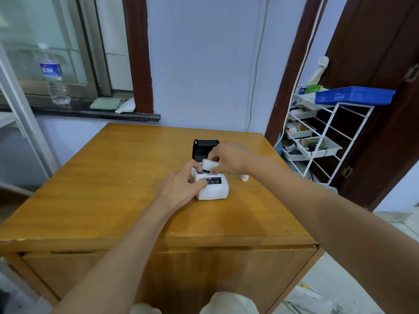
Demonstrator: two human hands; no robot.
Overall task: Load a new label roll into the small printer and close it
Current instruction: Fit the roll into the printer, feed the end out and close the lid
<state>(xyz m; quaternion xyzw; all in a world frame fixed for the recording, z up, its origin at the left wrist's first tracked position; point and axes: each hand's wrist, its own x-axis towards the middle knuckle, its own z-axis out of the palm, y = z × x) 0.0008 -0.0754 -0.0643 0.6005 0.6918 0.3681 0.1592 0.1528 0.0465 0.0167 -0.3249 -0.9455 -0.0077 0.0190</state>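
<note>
A small white printer (214, 189) sits on the wooden table (118, 177), its black lid (204, 147) swung open at the far side. A white label roll (209, 164) lies in the open compartment. My right hand (229, 158) grips the roll from above. My left hand (181, 186) holds the printer's left side, thumb on its top and fingertips at the compartment's edge. A small white roll core (244, 177) stands on the table just right of the printer.
A water bottle (53, 74) and folded cloths (106, 103) sit on the windowsill at the back left. A white wire rack (317, 141) with a blue tray (353, 95) stands right of the table, beside a dark door.
</note>
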